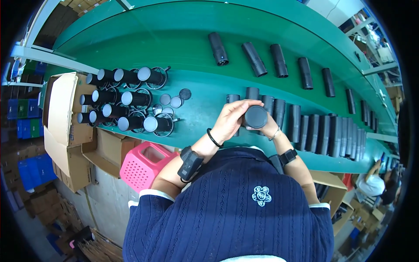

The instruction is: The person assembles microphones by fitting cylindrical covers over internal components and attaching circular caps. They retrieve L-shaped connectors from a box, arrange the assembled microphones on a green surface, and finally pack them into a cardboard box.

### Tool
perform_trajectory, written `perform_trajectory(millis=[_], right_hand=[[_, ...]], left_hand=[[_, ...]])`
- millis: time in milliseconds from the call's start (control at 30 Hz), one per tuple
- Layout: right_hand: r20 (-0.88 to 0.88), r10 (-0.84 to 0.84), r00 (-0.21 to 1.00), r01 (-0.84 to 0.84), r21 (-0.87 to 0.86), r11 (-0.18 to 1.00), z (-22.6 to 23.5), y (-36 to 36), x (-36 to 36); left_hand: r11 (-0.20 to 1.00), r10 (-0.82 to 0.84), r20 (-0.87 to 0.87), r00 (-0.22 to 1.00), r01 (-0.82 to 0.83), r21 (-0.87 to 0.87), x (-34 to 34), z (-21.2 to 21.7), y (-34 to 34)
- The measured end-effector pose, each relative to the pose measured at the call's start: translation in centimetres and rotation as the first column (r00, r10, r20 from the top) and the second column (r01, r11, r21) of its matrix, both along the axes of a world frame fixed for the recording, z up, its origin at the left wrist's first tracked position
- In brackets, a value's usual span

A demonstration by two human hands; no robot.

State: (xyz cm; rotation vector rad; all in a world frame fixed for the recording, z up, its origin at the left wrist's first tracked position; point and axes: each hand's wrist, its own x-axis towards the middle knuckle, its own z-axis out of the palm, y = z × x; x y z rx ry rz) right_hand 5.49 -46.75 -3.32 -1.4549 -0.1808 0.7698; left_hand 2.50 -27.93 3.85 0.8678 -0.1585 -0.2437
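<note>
- Fingers of your left hand (pixel 231 117) curl closed around the side of a black cylinder (pixel 256 117), the landmark for every place below.
- Your right hand (pixel 270 126) is against the cylinder from its right; most of those fingers are hidden behind it, so how far they close cannot be told.
- You hold the cylinder in front of your chest, above the green bench (pixel 196 131), its flat dark end turned up toward you, likely so that you can see that end while both hands steady it.
- Left of the cylinder, black tubes with pale ends (pixel 150 124) stand upright in rows, with rings about their lower parts; the rings probably keep them from tipping.
- Nearer the cylinder on that side, loose grey discs (pixel 176 102) lie flat, perhaps for easy reach.
- Right of the cylinder, dark tubes (pixel 324 132) lie side by side in a close row, which seems to save room.
- Beyond the cylinder, more tubes (pixel 279 60) lie spaced apart on a green strip (pixel 183 48), maybe so each can be lifted singly.
- Left of the cylinder and lower, a pink stool (pixel 144 170) stands beside the bench.
</note>
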Motion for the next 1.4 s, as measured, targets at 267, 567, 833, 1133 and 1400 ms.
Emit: perform_trajectory(millis=[267, 567, 833, 1133, 1400], right_hand=[[-0.228, 0.238, 0.944, -0.21, 0.142, 0.967, -0.6, 0.6, 0.1], [-0.034, 0.226, 0.974, -0.226, 0.012, 0.974, -0.2, 1.6, 1.4], [-0.123, 0.13, 0.984, -0.096, 0.251, 0.963, 1.1, 2.6, 1.3], [0.14, 0.081, 0.987, -0.046, -0.235, 0.971, 2.4, -3.7, 1.1], [-0.044, -0.301, 0.953, 0.282, -0.241, 0.929, 1.6, -9.9, -5.4]], left_hand=[[0.837, -0.113, 0.287, 0.951, -0.065, 0.543, 0.9, -0.1, 0.5], [0.899, 0.174, 0.212, 0.962, -0.243, 0.364, -0.1, -0.6, 1.1], [0.891, 0.196, -0.021, 0.98, -0.169, 0.421, -0.5, -4.4, 0.8], [0.834, 0.488, -0.348, 0.801, -0.309, 0.458, 14.2, -8.2, 8.2], [-0.179, 0.722, 0.137, 0.678, -0.008, 0.984, 24.6, -14.9, 16.0]])
